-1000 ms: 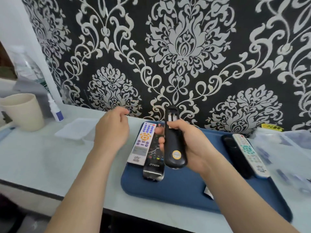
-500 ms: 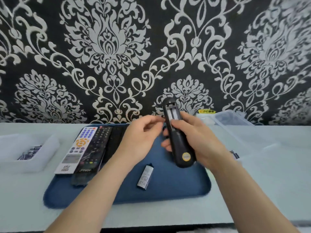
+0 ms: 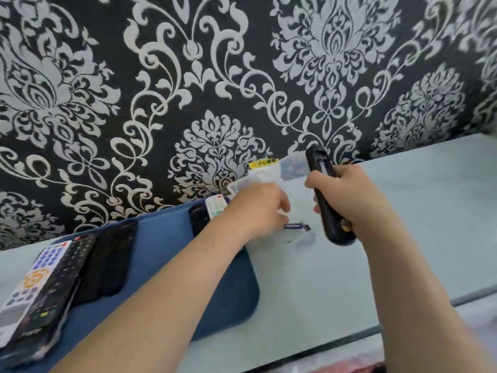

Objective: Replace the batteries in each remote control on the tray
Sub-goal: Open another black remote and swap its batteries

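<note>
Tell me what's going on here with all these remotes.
A person is partway through a battery swap. The right hand grips a black remote above the table, back side up, its battery bay looking uncovered. The left hand is down in a clear plastic box beside the blue tray, fingers close to a small battery; whether it holds anything is unclear. Several other remotes lie on the tray.

Black remote (image 3: 327, 222) upright, right of blue tray (image 3: 228, 292)
</note>
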Tool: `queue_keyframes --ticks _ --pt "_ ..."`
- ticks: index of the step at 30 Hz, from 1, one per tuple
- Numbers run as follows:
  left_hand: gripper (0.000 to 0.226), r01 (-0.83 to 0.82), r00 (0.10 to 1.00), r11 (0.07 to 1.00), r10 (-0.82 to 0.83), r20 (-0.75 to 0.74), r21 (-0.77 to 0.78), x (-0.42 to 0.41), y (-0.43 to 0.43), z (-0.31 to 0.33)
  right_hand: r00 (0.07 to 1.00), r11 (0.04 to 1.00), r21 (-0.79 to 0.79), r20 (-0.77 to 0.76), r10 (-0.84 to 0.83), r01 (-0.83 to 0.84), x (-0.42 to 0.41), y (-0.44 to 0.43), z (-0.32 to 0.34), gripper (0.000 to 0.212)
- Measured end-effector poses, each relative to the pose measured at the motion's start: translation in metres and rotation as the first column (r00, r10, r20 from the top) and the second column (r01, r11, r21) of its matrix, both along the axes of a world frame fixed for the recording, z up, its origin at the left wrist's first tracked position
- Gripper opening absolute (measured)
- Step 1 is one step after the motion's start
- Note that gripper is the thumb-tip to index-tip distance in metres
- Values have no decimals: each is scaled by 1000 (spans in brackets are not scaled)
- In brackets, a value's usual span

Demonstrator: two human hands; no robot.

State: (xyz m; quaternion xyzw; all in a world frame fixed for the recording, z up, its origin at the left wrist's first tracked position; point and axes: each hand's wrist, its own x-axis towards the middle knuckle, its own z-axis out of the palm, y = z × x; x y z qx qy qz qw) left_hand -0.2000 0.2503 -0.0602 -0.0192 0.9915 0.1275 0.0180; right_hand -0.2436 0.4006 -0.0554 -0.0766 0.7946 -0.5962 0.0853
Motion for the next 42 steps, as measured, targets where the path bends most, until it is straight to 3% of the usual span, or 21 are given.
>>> queue_keyframes --ticks 2,4,7,11,13,21,24,29,33,37,39,40,41,42 --pt "34 43 993 995 -32 113 -91 -16 6 -6 1000 1000 10 9 -13 13 -4 4 -3 22" --pt "28 95 976 988 -68 209 -120 -27 12 -9 999 1000 25 41 5 -6 -8 7 -5 13" --pt "9 148 960 979 -108 260 -141 -38 18 -9 996 995 81 82 48 -54 -11 7 -9 11" --pt "13 207 916 965 -132 379 -162 -43 9 0 995 994 85 79 56 -63 -12 5 -11 12" --pt "19 250 881 947 -137 452 -200 -44 6 4 996 991 107 64 69 -76 -12 6 -12 12" --pt "11 312 771 927 -118 626 -209 -43 19 4 994 933 357 -73 84 -53 -6 -1 -12 22" --pt "4 323 767 918 -113 631 -229 -43 20 10 991 906 423 -114 67 -13 -5 -5 -12 22" --pt "23 321 779 852 11 627 -413 -45 20 16 987 892 453 -140 75 -3 1 -10 -11 24" --pt "23 310 829 856 -32 558 -412 -46 12 18 983 863 505 -166 76 19 6 -14 -8 32" --pt "13 216 903 946 -99 419 -243 -43 -2 21 980 859 510 -192 59 48 6 -16 -9 33" --pt "14 75 957 997 -74 282 6 -40 -13 25 974 853 516 -223 49 75 6 -17 -9 32" --pt "15 -2 976 978 -43 214 207 -37 -18 27 967 859 503 -252 41 95 6 -17 -9 31" --pt "15 -64 988 894 -6 154 443 -32 -22 29 958 879 463 -284 27 113 6 -16 -7 30" --pt "15 -103 993 736 40 108 669 -26 -27 31 952 918 380 -305 12 110 6 -15 -4 28"
